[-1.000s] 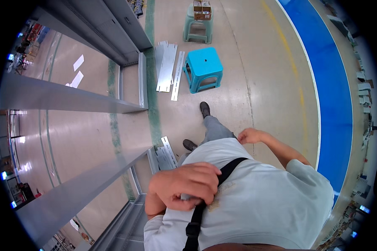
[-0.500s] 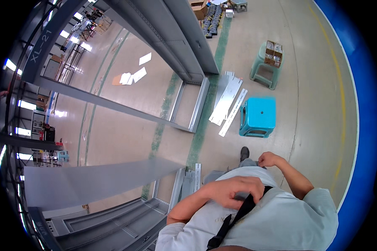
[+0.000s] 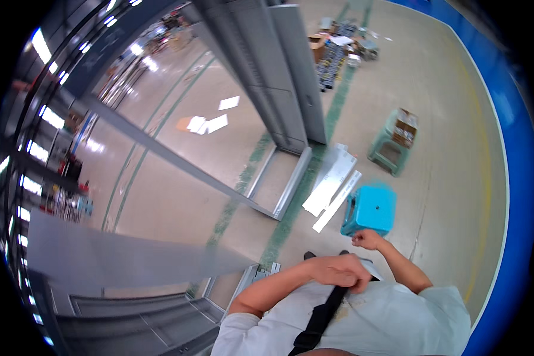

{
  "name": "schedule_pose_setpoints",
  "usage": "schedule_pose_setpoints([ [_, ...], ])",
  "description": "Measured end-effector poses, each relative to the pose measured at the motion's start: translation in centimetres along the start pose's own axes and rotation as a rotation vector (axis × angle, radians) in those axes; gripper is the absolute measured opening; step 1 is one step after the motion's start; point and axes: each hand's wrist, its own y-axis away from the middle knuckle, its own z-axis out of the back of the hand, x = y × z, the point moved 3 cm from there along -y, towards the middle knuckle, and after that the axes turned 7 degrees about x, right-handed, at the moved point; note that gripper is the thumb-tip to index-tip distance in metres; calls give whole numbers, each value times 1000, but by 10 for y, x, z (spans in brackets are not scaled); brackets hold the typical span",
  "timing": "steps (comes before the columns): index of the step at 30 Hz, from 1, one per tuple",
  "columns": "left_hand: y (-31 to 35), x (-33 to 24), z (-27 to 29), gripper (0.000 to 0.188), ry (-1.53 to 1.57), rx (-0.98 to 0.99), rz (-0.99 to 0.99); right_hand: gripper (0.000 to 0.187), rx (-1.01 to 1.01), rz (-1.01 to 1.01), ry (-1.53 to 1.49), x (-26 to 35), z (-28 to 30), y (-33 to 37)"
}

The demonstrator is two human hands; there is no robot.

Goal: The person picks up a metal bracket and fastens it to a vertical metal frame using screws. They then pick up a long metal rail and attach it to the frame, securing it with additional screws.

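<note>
My left hand (image 3: 342, 272) is closed in front of my chest, its fingers curled round a black strap (image 3: 321, 315) that runs down over my white T-shirt. The strap's far end shows just past the knuckles. My right hand (image 3: 369, 240) is stretched forward, its fingers bent together and slightly blurred. In the picture it overlaps the front edge of a blue plastic stool (image 3: 374, 207); I cannot tell whether it touches it. Anything small between those fingers is too unclear to make out.
A green stool (image 3: 388, 148) bears an open cardboard box (image 3: 405, 127). White metal strips (image 3: 332, 184) lie on the floor beside a tall grey cabinet frame (image 3: 293, 178). Another grey cabinet (image 3: 148, 323) stands at lower left. Dark parts (image 3: 330, 66) and cartons lie farther off.
The view has shifted, so the stools and cabinet sit lower in it. My right hand has gone from my hip forward towards the blue stool. My left hand's fingers have curled tighter at the strap.
</note>
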Motion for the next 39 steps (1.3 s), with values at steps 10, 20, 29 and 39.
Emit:
schedule_pose_setpoints([
  [10, 5, 57, 21, 14, 158, -119, 142, 29, -90, -262, -423, -50, -45, 9],
  [20, 212, 44, 95, 16, -435, -1598, 206, 19, 119, -674, -461, -150, -64, 26],
  [29, 266, -329, 120, 78, -1883, -2101, -204, 21, -62, -553, -521, -158, 5, -28],
  [39, 326, -392, 182, 63, -2075, -2332, -54, 18, -55, -502, -648, -169, -18, 20],
])
